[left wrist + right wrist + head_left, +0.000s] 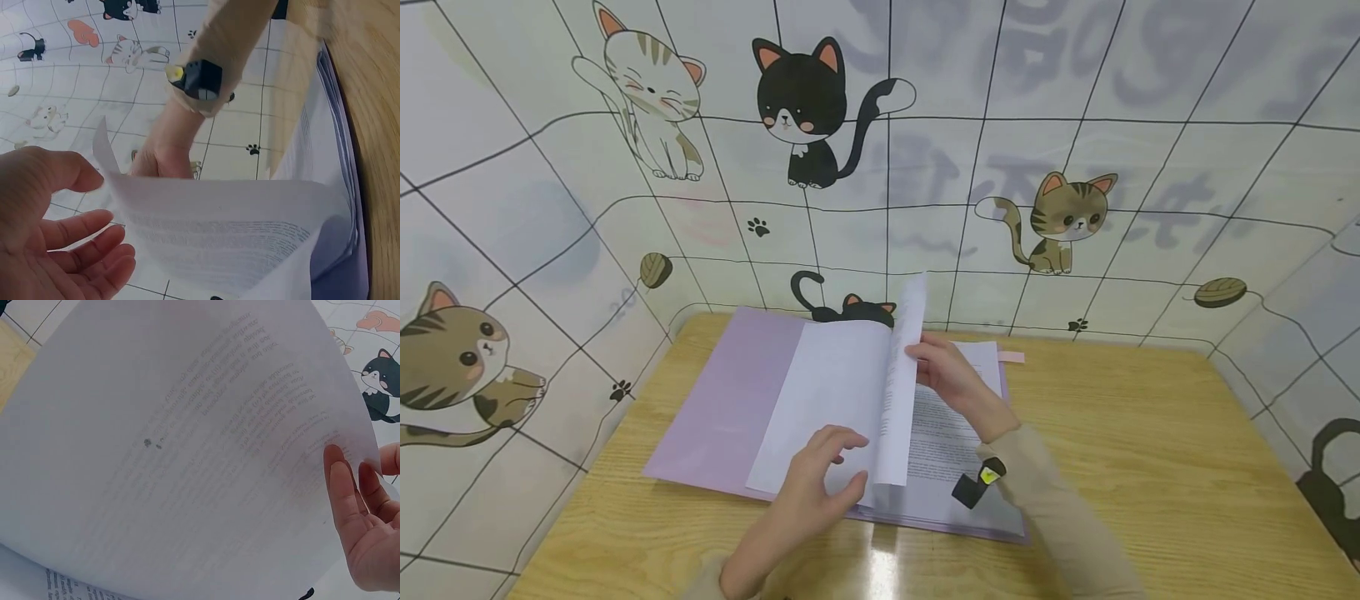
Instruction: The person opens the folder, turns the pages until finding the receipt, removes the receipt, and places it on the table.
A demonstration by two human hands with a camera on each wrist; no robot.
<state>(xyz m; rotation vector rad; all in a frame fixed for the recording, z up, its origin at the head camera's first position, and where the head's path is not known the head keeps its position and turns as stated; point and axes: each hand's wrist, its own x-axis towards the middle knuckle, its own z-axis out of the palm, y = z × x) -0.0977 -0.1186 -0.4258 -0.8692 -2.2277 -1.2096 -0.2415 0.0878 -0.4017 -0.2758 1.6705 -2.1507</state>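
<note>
Nearby, raised page (898,400), pink tab (1012,357), patterned wall (928,187)

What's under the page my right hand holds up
In the head view, a printed sheet, its text partly showing; the raised page hides its left edge; your right hand and sleeve cover more.

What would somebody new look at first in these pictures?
Probably the black-and-white cartoon cat, high on the wall, left of the middle in the head view. Next might come the white page standing up from the open purple folder on the table, its edge pinched in the right grip.
</note>
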